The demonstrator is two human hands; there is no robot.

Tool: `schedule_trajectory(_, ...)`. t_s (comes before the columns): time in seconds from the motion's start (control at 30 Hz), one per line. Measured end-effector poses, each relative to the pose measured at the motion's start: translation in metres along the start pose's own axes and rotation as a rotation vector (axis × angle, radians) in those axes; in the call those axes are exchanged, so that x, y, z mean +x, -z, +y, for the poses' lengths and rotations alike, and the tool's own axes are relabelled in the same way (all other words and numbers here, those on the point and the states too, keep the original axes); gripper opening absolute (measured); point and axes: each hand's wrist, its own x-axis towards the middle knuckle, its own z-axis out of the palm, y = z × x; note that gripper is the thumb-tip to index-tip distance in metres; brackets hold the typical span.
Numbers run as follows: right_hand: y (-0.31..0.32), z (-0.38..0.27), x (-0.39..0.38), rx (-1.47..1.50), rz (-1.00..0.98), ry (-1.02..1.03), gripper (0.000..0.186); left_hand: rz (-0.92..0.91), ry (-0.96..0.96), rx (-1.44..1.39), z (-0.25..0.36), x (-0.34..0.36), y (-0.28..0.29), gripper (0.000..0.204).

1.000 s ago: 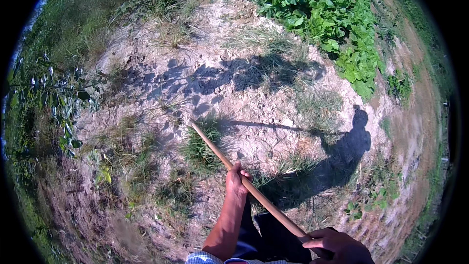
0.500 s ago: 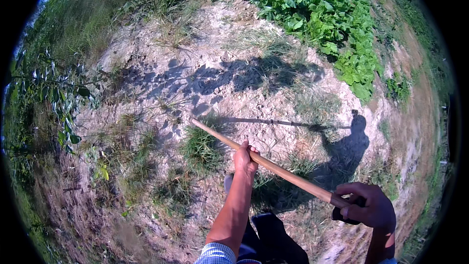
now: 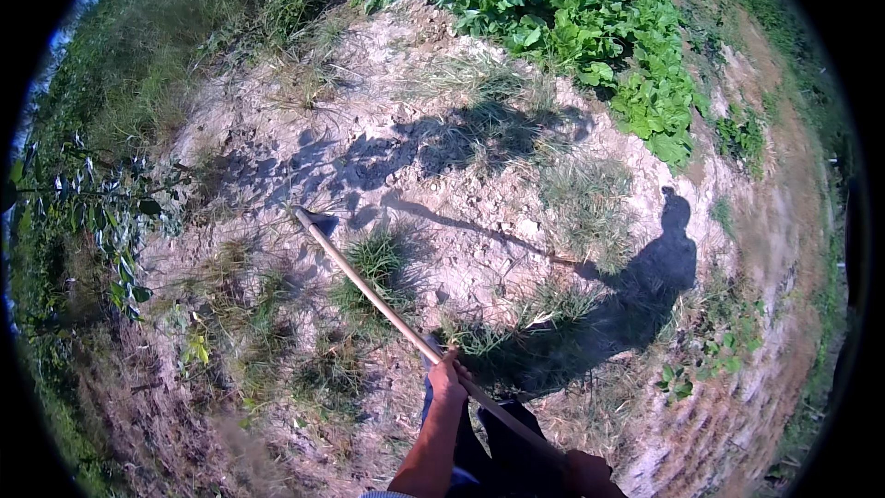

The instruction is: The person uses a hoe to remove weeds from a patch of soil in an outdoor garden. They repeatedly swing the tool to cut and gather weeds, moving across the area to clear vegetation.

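Observation:
A hoe (image 3: 369,290) with a long, pale wooden handle slants from the lower right up to the left. Its dark blade (image 3: 323,220) rests at or just above the dry soil at the far end, partly covered by the handle. My left hand (image 3: 448,376) is wrapped round the lower half of the handle. Near the handle's butt end, at the bottom of the view, my right hand (image 3: 588,475) grips it; shade hides most of those fingers. A grass tuft (image 3: 376,263) grows just right of the blade.
Leafy green crops (image 3: 590,23) fill the top right. A leafy branch (image 3: 111,212) reaches in from the left. Tall grass (image 3: 147,65) stands at the upper left. More tufts (image 3: 327,373) dot the pale soil (image 3: 396,46). My shadow (image 3: 645,277) falls on the right.
Both hands have come down and closer to my body, the right one also leftward. The hoe's far end has swung left and slightly up the view, and its blade now shows.

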Motion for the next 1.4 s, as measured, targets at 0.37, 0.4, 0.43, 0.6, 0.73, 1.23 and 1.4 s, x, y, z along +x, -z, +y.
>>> schedule_trajectory(0.37,0.064,-0.136,0.067,0.129,-0.048,0.318,0.039,-0.096,-0.519,0.013,0.232,-0.051,-0.043,0.023)
schedule_trajectory(0.4,0.069,-0.142,0.064,0.129,-0.06,0.3,0.039,-0.077,-0.511,0.034,0.236,-0.043,-0.043,0.024)
schedule_trajectory(0.43,0.071,-0.141,0.063,0.124,-0.08,0.256,0.04,-0.093,-0.438,0.038,0.227,-0.023,-0.041,0.024)
schedule_trajectory(0.6,0.023,0.011,-0.018,-0.022,-0.344,0.188,0.045,0.051,0.117,0.191,-0.02,0.015,0.001,0.026)
schedule_trajectory(0.73,0.032,0.044,-0.11,0.046,-0.107,-0.221,0.023,-0.038,0.427,-0.026,-0.113,-0.062,-0.012,0.022)
schedule_trajectory(1.23,0.038,-0.036,0.029,0.11,-0.052,0.018,0.044,-0.098,-0.112,0.031,0.065,0.025,-0.052,0.019)
schedule_trajectory(1.4,0.023,0.017,-0.009,0.085,-0.13,-0.087,0.046,-0.009,0.053,0.278,-0.037,0.019,-0.043,0.02)
